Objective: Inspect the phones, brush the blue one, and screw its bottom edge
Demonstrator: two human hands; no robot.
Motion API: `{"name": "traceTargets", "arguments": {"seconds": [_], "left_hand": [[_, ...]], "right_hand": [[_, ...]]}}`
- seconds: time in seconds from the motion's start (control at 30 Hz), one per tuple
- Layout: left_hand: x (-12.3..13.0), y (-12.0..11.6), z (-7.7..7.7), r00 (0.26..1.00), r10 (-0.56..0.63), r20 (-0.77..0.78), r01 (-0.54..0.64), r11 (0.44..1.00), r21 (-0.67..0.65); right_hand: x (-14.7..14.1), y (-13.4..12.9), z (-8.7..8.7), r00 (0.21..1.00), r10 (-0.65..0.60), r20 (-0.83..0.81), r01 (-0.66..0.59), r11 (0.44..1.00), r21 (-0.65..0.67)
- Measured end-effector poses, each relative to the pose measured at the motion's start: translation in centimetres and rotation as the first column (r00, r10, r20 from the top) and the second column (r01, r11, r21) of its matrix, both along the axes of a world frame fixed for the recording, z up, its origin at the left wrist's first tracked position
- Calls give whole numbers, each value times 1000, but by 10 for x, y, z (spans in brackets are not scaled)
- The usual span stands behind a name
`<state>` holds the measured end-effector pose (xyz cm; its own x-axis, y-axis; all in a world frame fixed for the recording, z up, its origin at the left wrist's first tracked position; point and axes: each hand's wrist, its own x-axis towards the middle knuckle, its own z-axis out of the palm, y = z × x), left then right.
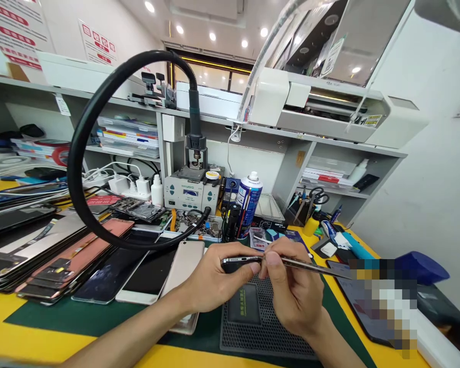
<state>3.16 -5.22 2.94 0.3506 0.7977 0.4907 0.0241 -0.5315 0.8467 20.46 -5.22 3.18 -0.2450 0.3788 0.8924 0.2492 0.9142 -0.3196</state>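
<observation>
My left hand (218, 276) is closed around a dark smartphone (235, 264), thumb in front and fingers behind. The phone is tilted edge-on, so its metal rim with the charging port faces me. My right hand (293, 281) pinches a long thin metal tool, apparently tweezers (314, 267), whose shaft runs out to the right. Its tip is hidden by the fingertips at the phone's right corner. Below both hands lies a black perforated mat (268, 332).
Several phones, among them a gold one (184, 266), and stacked screens (76, 250) lie on the left. A black hose (74, 153) loops from a grey station (189, 191). A spray can (250, 199) stands behind my hands. A dark tablet-like panel (362, 306) lies at right.
</observation>
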Motion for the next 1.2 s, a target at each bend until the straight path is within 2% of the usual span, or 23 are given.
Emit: {"name": "traceTargets", "arguments": {"seconds": [0.13,0.4,1.0,1.2], "left_hand": [[0,0,-2,1000,22,-7,-22,1000,-8],[0,0,-2,1000,23,-6,-23,1000,16],[0,-3,2,1000,4,-16,-4,1000,17],[0,-1,1,1000,18,-10,-18,1000,-2]], "right_hand": [[1,0,0,999,19,-43,-20,999,-29],[3,-1,-1,1000,-23,6,24,999,-33],[1,-1,1,1000,-5,-1,5,996,-88],[0,-1,2,998,35,-49,-37,998,-42]]}}
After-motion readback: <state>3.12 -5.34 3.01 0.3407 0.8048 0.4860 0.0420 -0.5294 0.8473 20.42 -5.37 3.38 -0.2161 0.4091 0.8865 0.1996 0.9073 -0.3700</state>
